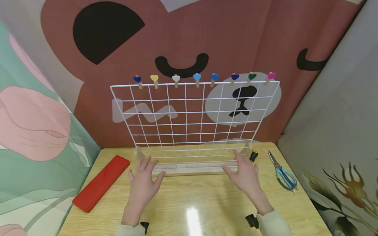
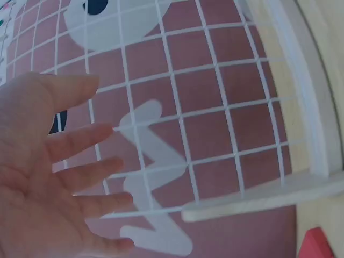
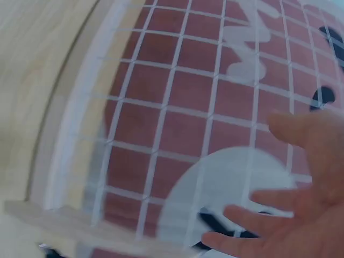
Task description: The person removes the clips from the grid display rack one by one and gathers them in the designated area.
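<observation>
A white wire grid panel [image 1: 186,124] stands upright in a pale wooden base [image 1: 189,170] on the table. Along its top wire sit several small wooden clothespins with hearts, among them a yellow one [image 1: 154,78], a white one [image 1: 176,78] and a pink one [image 1: 271,76]. My left hand [image 1: 144,183] is held before the base's left end, fingers spread and holding nothing. Near the right end hovers my right hand [image 1: 243,173], its fingers also spread and nothing in its grasp. Both wrist views show the left palm [image 2: 48,177] and right palm [image 3: 317,209] facing the grid.
A red case [image 1: 101,183] lies on the wood-grain table [image 1: 177,203] at left. To the right are scissors with blue handles [image 1: 284,175] and a black-and-yellow screwdriver [image 1: 253,155] beside the base. A patterned curtain [image 1: 206,39] hangs behind.
</observation>
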### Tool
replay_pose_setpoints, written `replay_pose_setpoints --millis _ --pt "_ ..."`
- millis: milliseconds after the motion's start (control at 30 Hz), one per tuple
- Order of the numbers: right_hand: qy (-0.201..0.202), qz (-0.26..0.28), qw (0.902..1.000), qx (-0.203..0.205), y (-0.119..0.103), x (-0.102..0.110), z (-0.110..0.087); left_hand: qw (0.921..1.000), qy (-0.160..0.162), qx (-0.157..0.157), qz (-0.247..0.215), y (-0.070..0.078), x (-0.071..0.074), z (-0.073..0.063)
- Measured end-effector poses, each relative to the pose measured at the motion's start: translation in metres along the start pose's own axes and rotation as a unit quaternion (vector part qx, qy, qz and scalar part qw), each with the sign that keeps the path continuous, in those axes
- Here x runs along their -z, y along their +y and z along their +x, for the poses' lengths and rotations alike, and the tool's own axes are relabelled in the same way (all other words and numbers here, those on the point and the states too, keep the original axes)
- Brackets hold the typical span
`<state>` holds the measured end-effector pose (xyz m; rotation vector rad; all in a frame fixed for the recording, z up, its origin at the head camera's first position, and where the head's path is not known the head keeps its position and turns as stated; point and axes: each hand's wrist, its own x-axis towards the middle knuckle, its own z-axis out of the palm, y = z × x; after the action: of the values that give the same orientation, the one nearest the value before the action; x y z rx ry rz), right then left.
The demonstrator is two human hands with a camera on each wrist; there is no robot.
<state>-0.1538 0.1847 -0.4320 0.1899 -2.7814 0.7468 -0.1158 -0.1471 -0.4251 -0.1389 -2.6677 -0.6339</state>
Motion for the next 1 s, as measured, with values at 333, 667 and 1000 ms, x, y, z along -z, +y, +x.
replay_pose_setpoints --millis 333,667,1000 --pt "0.096 0.133 0.9807 -0.108 0.067 0.019 0.031 0.9850 0.127 -0.074 -0.091 -0.014 0.045 0.034" --pt "-0.043 0.191 0.9784 -0.065 0.097 0.017 0.048 0.9737 0.164 -0.126 -0.095 -0.006 0.081 0.072" --pt "-0.033 0.251 0.9648 -0.069 0.107 0.008 0.054 0.9722 0.183 -0.113 -0.094 0.000 0.115 0.093"
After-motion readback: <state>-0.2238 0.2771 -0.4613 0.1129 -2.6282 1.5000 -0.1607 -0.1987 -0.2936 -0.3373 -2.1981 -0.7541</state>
